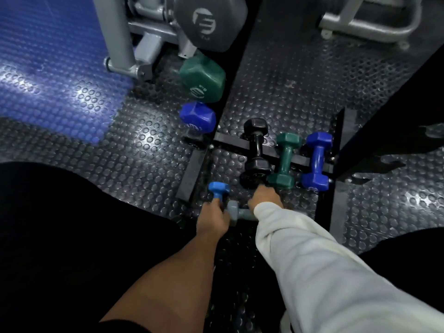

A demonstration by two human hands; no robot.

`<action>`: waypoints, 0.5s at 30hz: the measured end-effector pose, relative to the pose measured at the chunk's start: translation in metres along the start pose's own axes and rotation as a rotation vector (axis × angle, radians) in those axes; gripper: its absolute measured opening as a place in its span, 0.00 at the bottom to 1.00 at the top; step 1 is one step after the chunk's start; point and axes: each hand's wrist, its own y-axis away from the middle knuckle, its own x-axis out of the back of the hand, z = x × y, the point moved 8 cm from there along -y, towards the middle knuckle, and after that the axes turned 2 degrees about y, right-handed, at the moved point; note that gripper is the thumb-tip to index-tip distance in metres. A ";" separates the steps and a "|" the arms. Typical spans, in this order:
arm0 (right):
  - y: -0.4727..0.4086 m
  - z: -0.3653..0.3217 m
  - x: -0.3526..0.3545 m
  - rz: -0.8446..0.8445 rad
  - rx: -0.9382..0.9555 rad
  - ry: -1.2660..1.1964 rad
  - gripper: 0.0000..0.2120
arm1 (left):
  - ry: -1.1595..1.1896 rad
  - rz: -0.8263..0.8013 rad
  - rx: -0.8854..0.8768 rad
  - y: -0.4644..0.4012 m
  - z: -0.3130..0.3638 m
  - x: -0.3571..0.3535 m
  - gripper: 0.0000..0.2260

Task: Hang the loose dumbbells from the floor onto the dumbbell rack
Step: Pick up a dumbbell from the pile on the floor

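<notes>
My left hand grips the handle of a small light-blue dumbbell, whose far head sticks out above my fingers. My right hand, in a white sleeve, holds the handle of a grey dumbbell lying crosswise low between both hands. Just beyond lie a black dumbbell, a green dumbbell and a dark-blue dumbbell, side by side across the black rack's base bar. The rack's upright carries a large green dumbbell and a blue one.
Studded black rubber floor all around, with a blue mat at the left. A grey machine frame and a big grey dumbbell head stand at the back. Another black rack arm crosses the right side.
</notes>
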 end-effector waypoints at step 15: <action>-0.013 -0.104 -0.046 -0.081 0.347 -0.094 0.25 | 0.326 -0.332 0.510 0.002 -0.080 -0.034 0.31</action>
